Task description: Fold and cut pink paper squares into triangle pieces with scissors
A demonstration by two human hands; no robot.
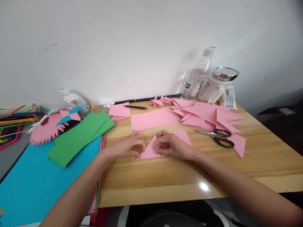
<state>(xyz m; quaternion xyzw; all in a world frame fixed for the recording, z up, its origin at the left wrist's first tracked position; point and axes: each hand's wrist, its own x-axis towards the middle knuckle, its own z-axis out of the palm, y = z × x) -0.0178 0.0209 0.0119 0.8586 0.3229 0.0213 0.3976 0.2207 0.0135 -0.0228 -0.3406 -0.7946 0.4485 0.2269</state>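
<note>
In the head view, both hands worked low over the bench (142,186), with a folded pink sheet (184,137) lying flat beneath the fingers. The left hand (129,146) reached to the sheet's left corner, thumb and forefinger curved toward each other; whether they pinched the paper could not be told. The right hand (175,145) rested on the sheet, its fingers curled and their tips close to the thumb at a folded edge; whether they gripped the fold or only pressed on it was unclear.

Just beyond the fingers lay a pink strip (153,119), and farther off a pen (136,107) rested on a small pink piece (115,110). To the right of the right fingers were the scissors (215,136), near a pile of folded pink paper (202,113). Beyond that pile stood a clear bottle (195,78) and a white mug (210,91). Left of the left fingers, green paper (81,135) overlapped a blue sheet (44,176), near a pleated pink ring (46,135).
</note>
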